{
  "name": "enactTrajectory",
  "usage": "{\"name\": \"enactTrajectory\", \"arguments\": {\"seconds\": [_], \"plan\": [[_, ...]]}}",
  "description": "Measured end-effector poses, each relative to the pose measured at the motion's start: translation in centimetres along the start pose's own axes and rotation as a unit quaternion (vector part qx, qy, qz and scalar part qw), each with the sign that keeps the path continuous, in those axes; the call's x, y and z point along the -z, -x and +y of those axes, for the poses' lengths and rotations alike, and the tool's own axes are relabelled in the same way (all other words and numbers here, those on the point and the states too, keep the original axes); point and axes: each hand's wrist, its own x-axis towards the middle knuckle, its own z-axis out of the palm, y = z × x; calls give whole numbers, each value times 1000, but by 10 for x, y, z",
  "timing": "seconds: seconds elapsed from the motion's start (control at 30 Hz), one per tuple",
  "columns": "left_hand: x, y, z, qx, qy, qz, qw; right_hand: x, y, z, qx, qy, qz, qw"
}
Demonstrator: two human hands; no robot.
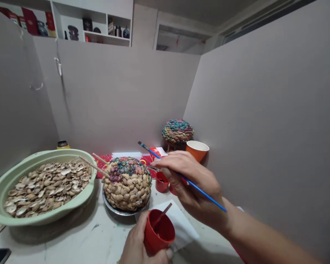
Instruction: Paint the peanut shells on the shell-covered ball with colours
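Note:
My left hand (139,244) is wrapped round a small red cup (159,231) at the near edge of the table, and a thin stick leans inside the cup. My right hand (191,181) pinches a blue-handled paintbrush (181,176), its bristle end pointing up and left. Just left of that hand, a dome covered in peanut shells (127,183) rests on a metal plate (118,209). The top of the dome is painted in several colours and its lower part is bare.
A pale green bowl (0,192) of loose peanut shells fills the left side. Behind are another small red cup (161,182), an orange paper cup (197,149) and a fully painted shell dome (177,131). White paper (181,223) lies under my hands. Grey partition walls enclose the desk.

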Motion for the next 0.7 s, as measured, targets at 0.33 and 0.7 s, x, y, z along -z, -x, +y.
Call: {"name": "enactTrajectory", "arguments": {"seconds": [0.33, 0.7], "plan": [[-1, 5, -18, 29, 74, 93, 992, 26, 124, -13, -303, -15, -23, 953], [-1, -1, -21, 9, 141, 15, 990, -21, 161, -21, -352, -203, -75, 911]]}}
